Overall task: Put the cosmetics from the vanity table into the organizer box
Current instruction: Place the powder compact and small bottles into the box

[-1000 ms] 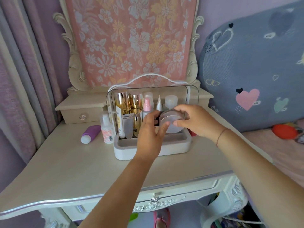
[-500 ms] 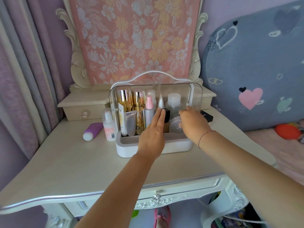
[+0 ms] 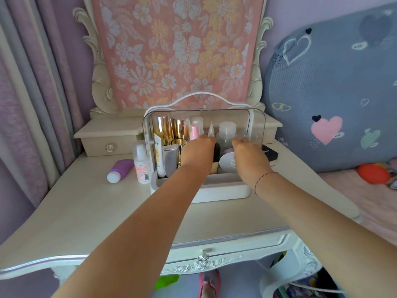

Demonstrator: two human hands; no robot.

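Fingers of the left hand (image 3: 198,151) and right hand (image 3: 249,155) are buried in the organizer box (image 3: 221,192), toward the back edge of the table (image 3: 103,214); their grip I can't tell. Best seat the round compact (image 3: 227,165) gently, sparing the standing bottles (image 3: 226,134). The purple tube (image 3: 120,169) waits toward the left edge.

A home bedroom: ornate vanity table (image 3: 96,211), lilac curtains (image 3: 32,93), heart-print cushion (image 3: 333,93) beside it.

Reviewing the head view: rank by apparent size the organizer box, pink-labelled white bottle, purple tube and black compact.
1. organizer box, by far the largest.
2. pink-labelled white bottle and purple tube look alike; not ranked.
3. black compact shows smallest, but it is partly hidden, so this is unsure.
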